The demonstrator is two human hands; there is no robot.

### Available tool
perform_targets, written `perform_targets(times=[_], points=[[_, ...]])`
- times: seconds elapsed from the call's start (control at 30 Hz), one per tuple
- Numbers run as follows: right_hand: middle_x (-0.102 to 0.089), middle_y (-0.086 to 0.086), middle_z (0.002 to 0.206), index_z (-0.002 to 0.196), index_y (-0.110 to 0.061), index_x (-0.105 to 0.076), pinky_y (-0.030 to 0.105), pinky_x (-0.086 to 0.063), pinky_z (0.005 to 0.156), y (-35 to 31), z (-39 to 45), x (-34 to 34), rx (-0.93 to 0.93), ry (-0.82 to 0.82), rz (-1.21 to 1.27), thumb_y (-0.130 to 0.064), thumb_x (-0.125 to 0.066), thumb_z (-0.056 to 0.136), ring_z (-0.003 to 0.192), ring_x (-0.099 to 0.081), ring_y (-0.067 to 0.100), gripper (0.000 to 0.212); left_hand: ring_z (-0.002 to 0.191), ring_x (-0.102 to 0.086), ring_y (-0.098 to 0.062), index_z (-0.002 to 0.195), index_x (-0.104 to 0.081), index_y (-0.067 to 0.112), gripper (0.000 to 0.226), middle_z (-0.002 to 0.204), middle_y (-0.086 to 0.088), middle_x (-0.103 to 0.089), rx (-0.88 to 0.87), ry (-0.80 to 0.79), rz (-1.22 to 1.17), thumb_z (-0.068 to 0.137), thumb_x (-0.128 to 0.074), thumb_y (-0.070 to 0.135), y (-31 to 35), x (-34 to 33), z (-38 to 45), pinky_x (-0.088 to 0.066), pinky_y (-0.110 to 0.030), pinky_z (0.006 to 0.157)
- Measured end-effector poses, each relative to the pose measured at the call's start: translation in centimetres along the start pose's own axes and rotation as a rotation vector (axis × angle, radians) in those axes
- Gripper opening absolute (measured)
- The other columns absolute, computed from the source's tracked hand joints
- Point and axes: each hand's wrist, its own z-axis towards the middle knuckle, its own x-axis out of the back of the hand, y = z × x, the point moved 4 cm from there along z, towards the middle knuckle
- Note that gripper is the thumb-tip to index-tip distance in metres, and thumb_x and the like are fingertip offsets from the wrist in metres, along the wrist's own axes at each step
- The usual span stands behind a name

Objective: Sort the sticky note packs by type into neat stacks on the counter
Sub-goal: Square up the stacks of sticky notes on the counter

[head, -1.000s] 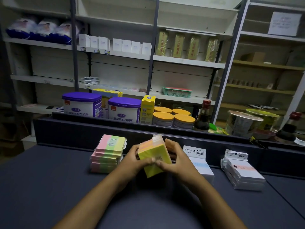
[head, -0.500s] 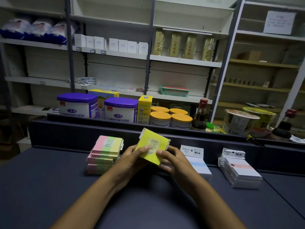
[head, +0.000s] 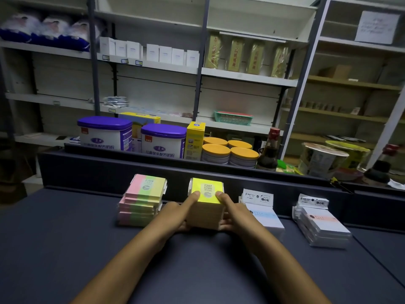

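Observation:
A stack of yellow sticky note packs (head: 207,191), labelled 2207, stands on the dark counter (head: 65,249) near its back wall. My left hand (head: 179,212) grips its left side and my right hand (head: 235,212) grips its right side, thumbs on top. Left of it sits a stack of pink-green-yellow striped packs (head: 143,199) labelled 2209. To the right lie white packs with a blue band (head: 264,212), and further right a stack of white packs with an orange band (head: 322,224).
A raised dark ledge (head: 219,172) runs along the counter's back. Behind it stand purple-lidded tins (head: 163,141), a yellow box (head: 195,139), orange-lidded tubs (head: 230,153) and dark bottles (head: 270,150). Shelving fills the background.
The yellow packs were held up and tilted in both hands; now they rest flat on the counter between the striped and blue-band stacks, still held on both sides.

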Motion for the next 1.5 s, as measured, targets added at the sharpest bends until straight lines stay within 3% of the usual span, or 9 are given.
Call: perform_targets(times=[0.13,0.33,0.6,0.87,1.07,1.17,1.33,1.4,1.5], points=[[-0.066,0.003,0.057,0.084,-0.004,-0.070,0.030,-0.059,0.065,0.2,0.4,0.1,-0.007,0.027,-0.027,-0.054,-0.058,0.091,0.054,-0.066,0.015,0.052,0.084,-0.073,-0.028,0.084,-0.075,0.007,0.062,0.079,-0.011,-0.075,-0.051,0.086,0.090,0.081,-0.060,0.067,0.2,0.1,0.0,-0.059,-0.044,0.087],[-0.070,0.003,0.060,0.084,-0.004,-0.073,0.035,-0.059,0.077,0.3,0.8,0.4,0.025,0.064,-0.114,-0.056,-0.054,0.093,0.059,-0.070,0.016,0.056,0.068,-0.067,-0.022,0.067,-0.066,0.010,0.072,0.066,-0.002,-0.066,-0.094,0.144,0.278,0.077,-0.050,0.080,0.2,0.2,0.1,-0.057,-0.043,0.082],[-0.073,0.015,0.070,0.082,0.006,-0.073,0.045,-0.055,0.089,0.1,0.2,0.3,0.144,0.173,-0.307,-0.061,-0.049,0.093,0.070,-0.071,0.028,0.072,0.075,-0.071,-0.028,0.080,-0.071,0.000,0.085,0.078,-0.016,-0.073,-0.121,0.164,0.451,0.081,-0.043,0.079,0.4,0.2,0.3,-0.058,-0.043,0.084],[-0.070,0.006,0.111,0.120,-0.010,-0.064,0.048,-0.054,0.093,-0.9,-0.5,0.4,0.266,0.307,-0.436,-0.057,-0.053,0.093,0.102,-0.067,0.024,0.055,0.068,-0.073,-0.025,0.086,-0.072,-0.001,0.090,0.076,-0.015,-0.073,-0.131,0.152,0.407,0.076,-0.043,0.083,0.2,0.4,0.0,-0.059,-0.045,0.082],[-0.072,-0.001,0.102,0.113,-0.015,-0.067,0.036,-0.055,0.082,-1.2,-1.0,0.1,0.313,0.294,-0.435,-0.047,-0.051,0.098,0.085,-0.066,0.011,0.039,0.078,-0.073,-0.028,0.075,-0.070,0.002,0.080,0.079,-0.017,-0.073,-0.120,0.110,0.373,0.081,-0.046,0.078,0.2,0.5,-0.5,-0.059,-0.044,0.083],[-0.069,0.004,0.113,0.119,-0.013,-0.065,0.037,-0.052,0.090,-1.9,-1.7,0.3,0.364,0.315,-0.453,-0.042,-0.052,0.099,0.098,-0.063,0.015,0.038,0.085,-0.070,-0.035,0.069,-0.063,0.006,0.072,0.076,-0.017,-0.069,-0.128,0.114,0.371,0.084,-0.047,0.075,1.1,0.5,-1.5,-0.057,-0.046,0.085],[-0.054,0.000,0.123,0.131,-0.012,-0.055,0.023,-0.035,0.094,-5.3,-5.7,-0.3,0.797,0.599,-0.667,-0.030,-0.054,0.100,0.115,-0.047,0.009,0.036,0.070,-0.064,-0.003,0.078,-0.069,0.023,0.042,0.072,0.009,-0.068,-0.625,0.465,0.454,0.090,-0.048,0.057,4.6,3.4,-7.2,-0.052,-0.019,0.064],[-0.053,-0.002,0.123,0.130,-0.013,-0.055,0.020,-0.034,0.096,-6.5,-7.1,-2.6,0.913,0.559,-0.700,-0.030,-0.052,0.097,0.115,-0.046,0.006,0.037,0.067,-0.061,0.001,0.077,-0.063,0.029,0.027,0.070,0.014,-0.063,-0.765,0.538,0.437,0.092,-0.050,0.048,5.4,5.8,-8.7,-0.042,-0.007,0.057],[-0.053,-0.005,0.126,0.132,-0.018,-0.052,0.020,-0.038,0.100,-7.2,-7.5,-7.7,0.951,0.371,-0.754,-0.031,-0.053,0.099,0.118,-0.049,0.006,0.036,0.073,-0.061,-0.004,0.082,-0.064,0.025,0.019,0.080,0.010,-0.064,-0.740,0.645,0.459,0.091,-0.054,0.039,6.1,10.9,-8.4,-0.046,-0.016,0.059]])
